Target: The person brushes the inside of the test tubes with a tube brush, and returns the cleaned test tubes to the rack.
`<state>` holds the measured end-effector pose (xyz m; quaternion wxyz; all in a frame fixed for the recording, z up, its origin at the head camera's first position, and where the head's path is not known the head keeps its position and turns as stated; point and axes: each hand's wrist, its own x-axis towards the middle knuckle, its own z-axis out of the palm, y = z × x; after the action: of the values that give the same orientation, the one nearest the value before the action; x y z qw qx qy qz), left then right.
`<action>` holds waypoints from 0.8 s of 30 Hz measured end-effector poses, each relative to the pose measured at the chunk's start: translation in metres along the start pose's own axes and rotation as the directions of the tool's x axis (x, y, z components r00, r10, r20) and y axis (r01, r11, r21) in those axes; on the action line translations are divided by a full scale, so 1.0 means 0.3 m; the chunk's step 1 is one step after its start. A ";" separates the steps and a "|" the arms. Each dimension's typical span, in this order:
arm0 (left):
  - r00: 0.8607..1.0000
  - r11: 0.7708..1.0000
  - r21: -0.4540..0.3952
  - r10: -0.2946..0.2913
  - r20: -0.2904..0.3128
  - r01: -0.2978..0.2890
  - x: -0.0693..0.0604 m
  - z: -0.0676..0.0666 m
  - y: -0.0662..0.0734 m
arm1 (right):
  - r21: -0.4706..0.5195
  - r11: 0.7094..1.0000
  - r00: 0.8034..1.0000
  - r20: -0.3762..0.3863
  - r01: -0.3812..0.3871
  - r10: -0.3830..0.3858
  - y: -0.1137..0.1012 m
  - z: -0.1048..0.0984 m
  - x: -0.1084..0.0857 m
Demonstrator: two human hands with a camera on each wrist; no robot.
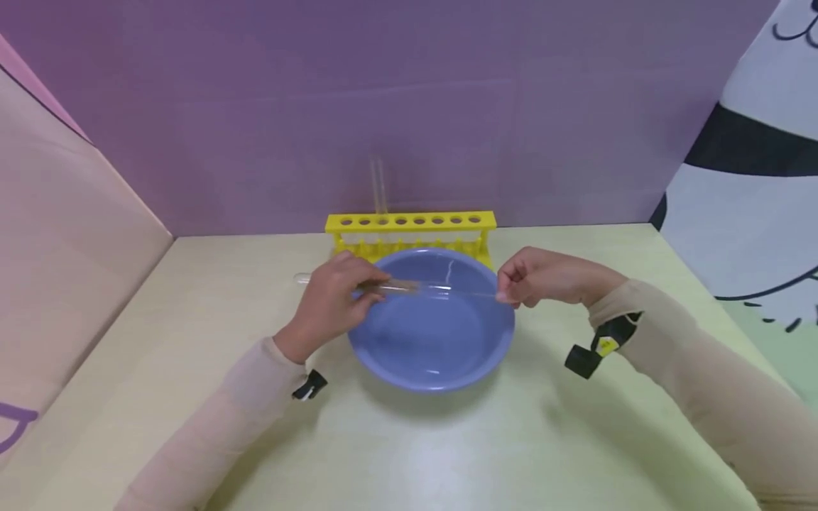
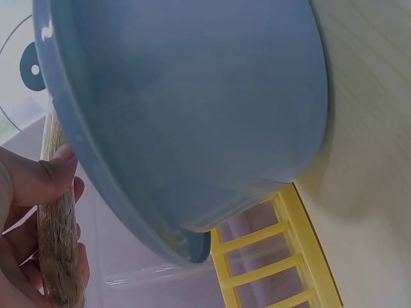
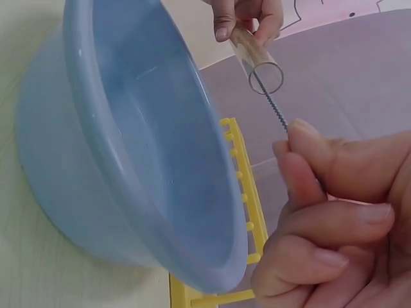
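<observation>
My left hand (image 1: 332, 294) grips a clear glass test tube (image 1: 437, 288), held nearly level above a blue basin (image 1: 431, 344). Brown bristles of a test tube brush (image 2: 59, 250) fill part of the tube, seen through the glass in the left wrist view. From the tube's open mouth, which points right, comes the brush's twisted wire handle (image 3: 275, 109). My right hand (image 1: 543, 277) pinches that wire between thumb and index finger, over the basin's right rim. The wire's far end is hidden in the right hand.
Behind the basin stands a yellow test tube rack (image 1: 418, 221), its lower part partly hidden. One upright test tube (image 1: 378, 186) is in it. The pale table (image 1: 409, 454) meets a purple backdrop (image 1: 409, 128) just behind the rack.
</observation>
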<state>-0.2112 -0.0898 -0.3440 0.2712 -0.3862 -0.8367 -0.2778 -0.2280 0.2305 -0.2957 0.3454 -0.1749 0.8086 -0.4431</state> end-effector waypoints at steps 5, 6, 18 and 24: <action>1.000 1.000 0.000 -0.011 -0.009 0.011 0.001 0.006 -0.004 | -0.015 1.000 0.999 -0.031 0.006 -0.006 -0.013 0.008 0.010; 1.000 1.000 0.000 -0.014 -0.009 0.014 0.001 0.007 -0.004 | -0.020 1.000 0.999 -0.037 0.010 -0.011 -0.015 0.010 0.012; 0.999 0.999 -0.009 -0.039 -0.001 0.038 0.002 0.006 -0.001 | -0.158 0.987 0.985 -0.167 0.023 -0.049 -0.035 0.023 0.034; 0.999 0.999 -0.019 -0.038 0.004 0.038 0.005 0.011 0.004 | -0.237 0.971 0.976 -0.210 0.008 -0.059 -0.039 0.044 0.028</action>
<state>-0.2117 -0.0863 -0.3450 0.2606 -0.3732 -0.8418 -0.2901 -0.2248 0.2113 -0.2940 0.2251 -0.1792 0.8848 -0.3665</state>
